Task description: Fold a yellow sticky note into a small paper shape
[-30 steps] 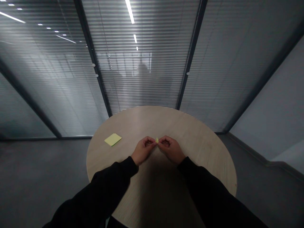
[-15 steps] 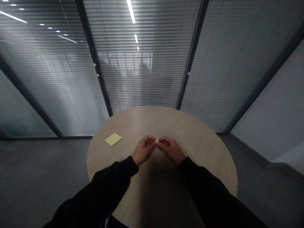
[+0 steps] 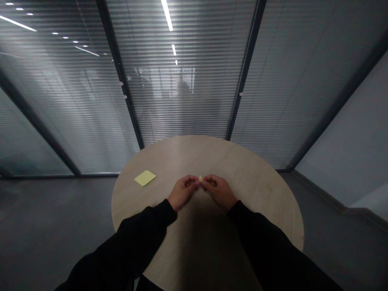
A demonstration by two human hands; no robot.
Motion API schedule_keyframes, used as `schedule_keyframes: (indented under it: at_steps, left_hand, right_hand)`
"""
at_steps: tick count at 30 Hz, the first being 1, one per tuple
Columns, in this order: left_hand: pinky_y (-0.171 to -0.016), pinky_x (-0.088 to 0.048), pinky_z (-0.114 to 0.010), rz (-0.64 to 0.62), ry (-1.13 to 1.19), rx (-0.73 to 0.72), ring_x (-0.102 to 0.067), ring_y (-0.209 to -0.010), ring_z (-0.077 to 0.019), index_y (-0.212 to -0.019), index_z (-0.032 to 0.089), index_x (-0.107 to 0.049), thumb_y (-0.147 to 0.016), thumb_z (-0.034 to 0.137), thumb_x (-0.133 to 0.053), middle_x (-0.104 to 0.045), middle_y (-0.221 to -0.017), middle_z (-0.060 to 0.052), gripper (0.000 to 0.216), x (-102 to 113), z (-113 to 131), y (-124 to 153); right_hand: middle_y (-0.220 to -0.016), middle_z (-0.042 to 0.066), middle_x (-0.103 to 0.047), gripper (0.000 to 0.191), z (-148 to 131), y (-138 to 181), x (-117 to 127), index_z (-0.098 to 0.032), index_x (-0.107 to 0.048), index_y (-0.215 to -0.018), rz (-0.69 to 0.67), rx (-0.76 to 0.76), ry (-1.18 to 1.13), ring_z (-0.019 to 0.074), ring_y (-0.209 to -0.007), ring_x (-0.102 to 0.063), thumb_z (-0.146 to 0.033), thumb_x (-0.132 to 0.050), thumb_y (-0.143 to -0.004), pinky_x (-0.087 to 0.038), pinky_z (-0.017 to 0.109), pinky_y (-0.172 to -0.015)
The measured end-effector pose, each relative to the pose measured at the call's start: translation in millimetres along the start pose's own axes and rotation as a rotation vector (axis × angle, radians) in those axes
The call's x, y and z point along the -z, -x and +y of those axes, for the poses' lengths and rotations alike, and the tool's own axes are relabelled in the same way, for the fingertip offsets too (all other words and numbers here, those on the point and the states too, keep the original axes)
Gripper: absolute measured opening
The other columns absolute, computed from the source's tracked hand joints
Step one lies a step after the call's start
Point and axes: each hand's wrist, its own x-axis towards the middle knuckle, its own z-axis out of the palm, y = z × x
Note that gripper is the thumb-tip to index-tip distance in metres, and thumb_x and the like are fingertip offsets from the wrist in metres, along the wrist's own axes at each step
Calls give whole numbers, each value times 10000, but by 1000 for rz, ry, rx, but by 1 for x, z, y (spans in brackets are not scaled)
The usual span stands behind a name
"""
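Note:
Between my fingertips, over the middle of the round table, is a small folded piece of yellow paper; only its pointed tip shows. My left hand pinches it from the left with thumb and fingers. From the other side my right hand grips it in the same way, the two sets of fingertips almost touching. Most of the paper is hidden by the fingers. To the left of my left hand, a pad of yellow sticky notes lies flat on the wood, apart from both hands.
The round wooden table reaches under both forearms, with a dark shadow across its near part. Behind it stands a glass partition with blinds and dark frames. A pale wall rises at the right, over grey floor.
Almost nothing differs. The fingers of my left hand have shifted very slightly at the yellow paper; the sticky note pad lies where it was.

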Motion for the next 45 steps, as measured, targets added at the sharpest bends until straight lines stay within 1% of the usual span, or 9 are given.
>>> schedule_keyframes:
  at_steps: [4, 10, 14, 20, 28, 32, 35, 39, 45]
  left_hand:
    - [-705, -419, -251, -7, 4, 2, -570, -708, -114, -889, 135, -673, -738, 468, -828, -658, -767, -27, 397, -1, 2, 0]
    - [-709, -424, -252, -72, 98, 77, -588, -723, -117, -930, 123, -672, -765, 459, -808, -691, -840, -68, 399, 0, -3, -1]
    - [-723, -430, -257, -79, 131, 101, -591, -716, -114, -925, 116, -660, -760, 425, -821, -680, -824, -58, 385, 1, -4, 0]
    - [-734, -433, -256, -51, 106, 57, -590, -719, -109, -947, 127, -661, -753, 428, -832, -661, -795, -29, 397, -1, 0, 2]
    - [-815, -464, -274, -44, 96, 11, -637, -807, -123, -972, 130, -675, -687, 360, -885, -693, -890, -53, 422, 1, -2, 0]
    - [-772, -462, -266, -13, 35, 4, -622, -759, -115, -928, 125, -676, -693, 384, -875, -684, -846, -46, 403, 3, -5, -2]
    - [-746, -458, -260, -10, -29, -15, -614, -742, -113, -917, 124, -676, -708, 406, -863, -685, -832, -45, 398, 3, -8, -4]
    - [-713, -461, -258, -20, -117, -50, -610, -723, -117, -923, 131, -677, -731, 441, -839, -689, -830, -46, 398, 4, -10, -4]
    - [-697, -472, -261, 9, -177, -57, -611, -719, -120, -939, 129, -687, -745, 438, -828, -693, -840, -57, 391, 3, -7, -2]
  right_hand:
    - [-746, 13, -660, 318, 1, 0, -2, -183, -654, -833, -4, 11, 1, 156, -690, -602, -481, -747, -771, -471, 289, -667]
    - [-725, 9, -638, 313, -2, 0, -1, -167, -689, -887, -68, -1, -30, 153, -697, -587, -476, -672, -838, -466, 296, -699]
    - [-701, -1, -623, 326, -2, 0, 1, -172, -670, -830, -98, 3, -15, 148, -675, -572, -498, -686, -833, -459, 295, -693]
    - [-727, 3, -637, 319, 0, 0, 2, -185, -663, -822, -35, 55, 43, 155, -687, -579, -502, -683, -840, -450, 285, -665]
    - [-696, -9, -607, 273, 0, 1, -1, -193, -655, -834, -19, 76, 98, 143, -634, -542, -462, -644, -878, -428, 274, -609]
    - [-870, 30, -664, 258, 2, 0, 1, -200, -657, -1035, 33, 190, 153, 169, -755, -616, -397, -670, -869, -494, 286, -666]
    - [-997, 56, -673, 303, -2, 0, 5, -224, -653, -1177, 30, 344, 330, 174, -787, -628, -335, -646, -895, -514, 301, -687]
    - [-1006, 72, -685, 187, -8, 1, 12, -242, -721, -1071, 5, 529, 607, 203, -842, -636, -312, -603, -944, -518, 347, -777]
    - [-1044, 83, -716, 174, -9, 2, 15, -253, -726, -1047, 14, 636, 805, 242, -1007, -643, -312, -576, -981, -495, 374, -901]
